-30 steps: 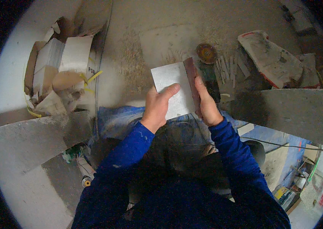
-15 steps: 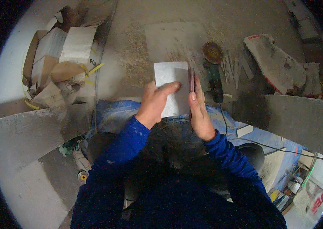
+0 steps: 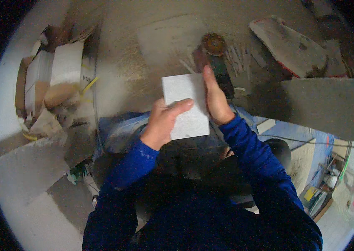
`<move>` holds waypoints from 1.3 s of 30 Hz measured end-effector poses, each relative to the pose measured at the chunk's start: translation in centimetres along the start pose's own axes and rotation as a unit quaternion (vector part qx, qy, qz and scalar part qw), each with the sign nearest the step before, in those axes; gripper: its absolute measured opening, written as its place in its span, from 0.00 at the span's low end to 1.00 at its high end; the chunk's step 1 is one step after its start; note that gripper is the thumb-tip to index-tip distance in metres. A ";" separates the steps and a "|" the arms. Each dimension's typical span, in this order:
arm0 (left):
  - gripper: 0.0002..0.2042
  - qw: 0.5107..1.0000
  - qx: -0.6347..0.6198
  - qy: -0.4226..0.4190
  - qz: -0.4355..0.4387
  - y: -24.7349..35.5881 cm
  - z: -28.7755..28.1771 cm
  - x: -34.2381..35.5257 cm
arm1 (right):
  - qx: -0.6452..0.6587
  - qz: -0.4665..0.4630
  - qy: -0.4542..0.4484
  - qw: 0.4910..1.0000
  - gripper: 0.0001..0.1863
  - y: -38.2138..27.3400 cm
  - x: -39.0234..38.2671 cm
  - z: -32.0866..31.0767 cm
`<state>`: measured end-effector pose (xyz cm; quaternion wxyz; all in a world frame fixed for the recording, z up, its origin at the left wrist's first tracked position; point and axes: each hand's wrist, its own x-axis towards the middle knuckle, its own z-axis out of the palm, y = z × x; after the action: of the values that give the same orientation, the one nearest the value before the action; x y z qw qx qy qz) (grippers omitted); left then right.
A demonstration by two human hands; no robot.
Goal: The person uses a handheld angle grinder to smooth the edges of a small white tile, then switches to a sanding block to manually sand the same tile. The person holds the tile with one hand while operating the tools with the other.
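Observation:
A pale rectangular tile piece [image 3: 188, 88] is gripped at its left edge by my left hand [image 3: 159, 125], the thumb lying across its face. Along the tile's right edge stands my right hand [image 3: 217, 102], its palm turned inward. A flat reddish-brown block [image 3: 200, 58], blurred, shows at the right fingers, beyond the tile's far right corner; it looks like a sanding pad, though its kind is not certain. Most of the right fingers are hidden behind the thumb and palm.
An angle grinder [image 3: 221, 74] with a worn disc lies on the dusty floor just beyond my right hand. A torn cardboard box [image 3: 20, 90] of tiles stands at left. A dusty white panel [image 3: 287, 48] lies far right, and a black cord [image 3: 302, 140] runs right.
The reddish-brown block has slid away from me along the tile's right edge with my right hand. The tile has tilted, and the whole view has shifted slightly.

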<state>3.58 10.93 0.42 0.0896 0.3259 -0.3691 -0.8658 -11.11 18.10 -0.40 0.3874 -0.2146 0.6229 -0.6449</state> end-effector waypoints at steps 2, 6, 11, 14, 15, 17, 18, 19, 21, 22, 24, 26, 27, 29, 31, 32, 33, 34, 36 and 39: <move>0.17 0.999 -0.034 -0.017 0.004 0.4 -0.5 -0.3 | 0.073 0.038 0.000 0.997 0.41 0.7 0.1 -0.2; 0.18 0.995 -0.087 -0.021 -0.042 1.2 -1.6 0.5 | 0.259 0.124 -0.068 0.956 0.35 1.4 0.1 -0.6; 0.22 0.985 -0.165 -0.024 -0.045 -0.2 -1.6 0.8 | 0.254 0.181 0.006 0.950 0.30 2.0 0.9 -1.5; 0.25 0.996 -0.023 0.070 0.054 -0.2 -1.4 0.7 | 0.151 0.044 0.007 0.988 0.34 2.3 0.2 -0.9; 0.26 0.990 0.051 0.074 0.108 0.2 -1.5 0.7 | 0.115 -0.063 -0.010 0.991 0.36 2.4 -0.3 -0.3; 0.26 0.985 0.050 0.137 0.092 2.0 -2.5 0.8 | -0.058 -0.067 0.005 0.996 0.37 2.7 -2.3 1.1; 0.26 0.983 0.050 0.137 0.107 2.9 -2.8 0.8 | -0.139 -0.078 0.004 0.987 0.38 2.7 -2.9 1.6; 0.26 0.976 0.030 0.144 0.159 3.6 -3.1 0.7 | -0.251 -0.056 -0.014 0.966 0.37 2.7 -3.6 1.8; 0.26 0.972 0.088 0.185 0.112 3.7 -2.5 0.5 | -0.296 -0.068 0.011 0.953 0.36 2.4 -3.8 1.8; 0.25 0.958 0.112 0.231 0.127 3.4 -2.0 0.4 | -0.349 -0.018 0.006 0.937 0.36 2.2 -3.7 1.8; 0.24 0.959 0.177 0.210 0.064 2.1 -0.8 0.3 | -0.341 -0.105 0.067 0.932 0.36 1.6 -2.9 1.6; 0.21 0.958 0.162 0.176 0.157 1.3 -0.4 0.6 | -0.345 -0.132 0.113 0.922 0.37 0.5 -2.6 1.5; 0.21 0.960 0.133 0.187 0.161 1.5 -0.7 0.8 | -0.334 -0.110 0.119 0.929 0.37 0.1 -3.0 2.0; 0.20 0.968 0.085 0.215 0.100 1.9 -1.5 1.0 | -0.359 -0.066 0.044 0.930 0.37 -0.9 -3.9 2.8; 0.20 0.977 0.029 0.182 0.106 1.5 -1.5 0.9 | -0.384 -0.016 -0.004 0.923 0.36 -2.0 -4.0 2.9; 0.20 0.972 0.042 0.192 0.127 1.4 -1.5 0.9 | -0.369 -0.062 0.038 0.927 0.36 -2.1 -3.8 2.9; 0.21 0.973 0.109 0.172 0.109 1.1 -1.3 0.7 | -0.358 -0.090 0.076 0.926 0.36 -2.3 -3.1 2.5; 0.22 0.965 0.186 0.164 0.088 0.5 -0.7 0.5 | -0.353 -0.104 0.109 0.924 0.35 -2.3 -2.5 2.1; 0.22 0.950 0.184 0.169 0.188 0.2 -0.1 0.4 | -0.367 -0.077 0.100 0.922 0.35 -2.3 -2.5 1.8; 0.20 0.960 0.081 0.207 0.172 1.7 -0.4 0.5 | -0.432 -0.103 0.043 0.895 0.35 -1.4 -4.0 2.7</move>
<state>3.28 9.25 1.17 0.2851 0.4356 -0.4616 -0.7183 -6.93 19.35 2.18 0.1613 -0.3958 0.8306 -0.3569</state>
